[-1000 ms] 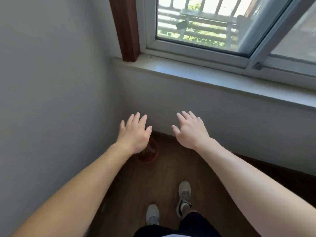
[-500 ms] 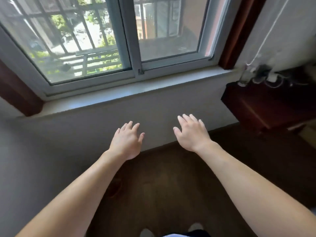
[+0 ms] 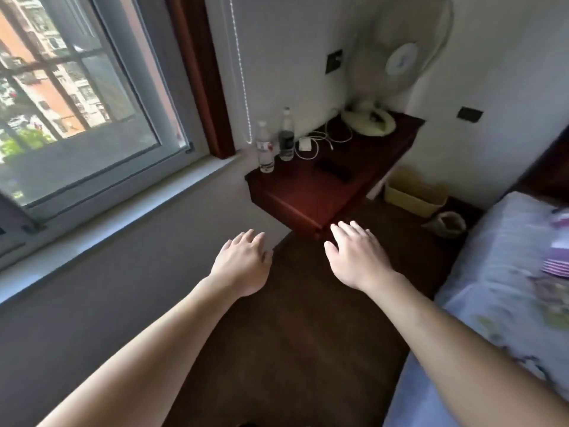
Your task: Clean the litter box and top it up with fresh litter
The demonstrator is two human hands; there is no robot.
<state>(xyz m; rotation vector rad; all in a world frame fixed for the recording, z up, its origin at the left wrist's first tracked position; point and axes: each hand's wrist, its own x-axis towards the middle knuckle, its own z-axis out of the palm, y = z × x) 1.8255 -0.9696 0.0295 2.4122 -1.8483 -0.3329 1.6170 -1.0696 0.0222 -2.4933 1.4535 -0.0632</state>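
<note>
Swinging right now: the view's come off the window wall and the nightstand corner has come in, w/ both arms carried round in the same outstretched pose as half a sec ago. L hand point(image 3: 243, 263) hangs palm-down, fingers relaxed, nothing in it. R hand point(image 3: 357, 257) is the same: spread, loose, empty. Its fingertips overlap the near corner of the dark red nightstand point(image 3: 308, 192) in view, tho contact can't be told. Window point(image 3: 77, 103) sits up and off to the L hand's side; bed point(image 3: 508, 272) runs along the R hand's outer side.

And there's the target, prob.: a pale yellow tub point(image 3: 414, 192) on the floor point(image 3: 308, 334), well beyond the R hand and out to its right, tucked past the nightstand against the wall. Looks like the litter box, but the contents aren't visible from here. Small grey bag point(image 3: 446, 224) just beside it, toward the bed. Maybe litter, can't confirm. No scoop seen.

Step in hand, by my read: locating and approaching, w/ cleaning not begun. Next move needs a walk fwd past the nightstand, then a crouch to get both hands down to tub level.
</note>
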